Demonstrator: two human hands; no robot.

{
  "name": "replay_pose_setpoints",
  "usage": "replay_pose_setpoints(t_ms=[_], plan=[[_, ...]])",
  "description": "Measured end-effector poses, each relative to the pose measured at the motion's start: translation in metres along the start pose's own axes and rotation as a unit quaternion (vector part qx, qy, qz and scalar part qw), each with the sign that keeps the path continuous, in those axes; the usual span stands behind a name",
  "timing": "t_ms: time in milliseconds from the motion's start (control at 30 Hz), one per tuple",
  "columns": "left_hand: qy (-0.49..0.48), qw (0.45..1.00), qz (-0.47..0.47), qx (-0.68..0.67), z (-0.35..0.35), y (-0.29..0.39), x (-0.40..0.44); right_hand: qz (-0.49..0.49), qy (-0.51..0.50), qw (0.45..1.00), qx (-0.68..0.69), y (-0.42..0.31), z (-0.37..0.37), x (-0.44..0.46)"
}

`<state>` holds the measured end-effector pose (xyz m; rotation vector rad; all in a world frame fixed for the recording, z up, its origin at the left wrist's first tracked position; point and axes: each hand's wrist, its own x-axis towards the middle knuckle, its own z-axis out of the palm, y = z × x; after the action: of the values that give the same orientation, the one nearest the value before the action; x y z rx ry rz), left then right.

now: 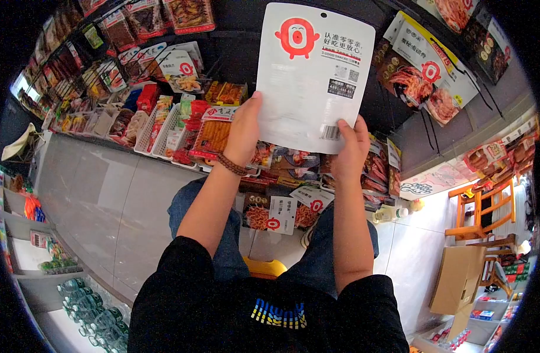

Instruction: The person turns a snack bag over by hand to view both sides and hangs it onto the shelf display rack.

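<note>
A white snack pouch [308, 82] with a red cartoon figure, printed text and a barcode is held up in front of the shelves. My left hand [245, 128], with a beaded bracelet at the wrist, grips its left edge. At the pouch's lower right corner, my right hand [352, 147] holds on, thumb and finger over the edge by the barcode. Below, between my knees, snack packs [281, 214] with a white label and the same red figure lie near the floor.
Hanging packs [426, 67] are at the upper right, with more at the upper left. White baskets [164, 132] of snacks stand behind my left hand. A wooden chair [482, 209] and cardboard box [456, 279] are at the right. Bottles [93, 312] fill the lower left.
</note>
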<state>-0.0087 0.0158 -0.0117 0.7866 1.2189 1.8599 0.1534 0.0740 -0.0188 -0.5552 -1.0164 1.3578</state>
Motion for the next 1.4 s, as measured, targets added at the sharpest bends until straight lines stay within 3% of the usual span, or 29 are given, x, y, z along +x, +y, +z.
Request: replay_pose_setpoints(t_ms=[1200, 1400], plan=[[0.022, 0.999, 0.034, -0.017, -0.0011, -0.0012, 0.0025, -0.003, -0.070, 0.997, -0.005, 0.0094, 0.0006, -0.0042], [0.014, 0.987, 0.145, 0.071, -0.0019, -0.0050, 0.0037, -0.012, -0.032, 0.998, -0.044, 0.0043, -0.0039, 0.0018]])
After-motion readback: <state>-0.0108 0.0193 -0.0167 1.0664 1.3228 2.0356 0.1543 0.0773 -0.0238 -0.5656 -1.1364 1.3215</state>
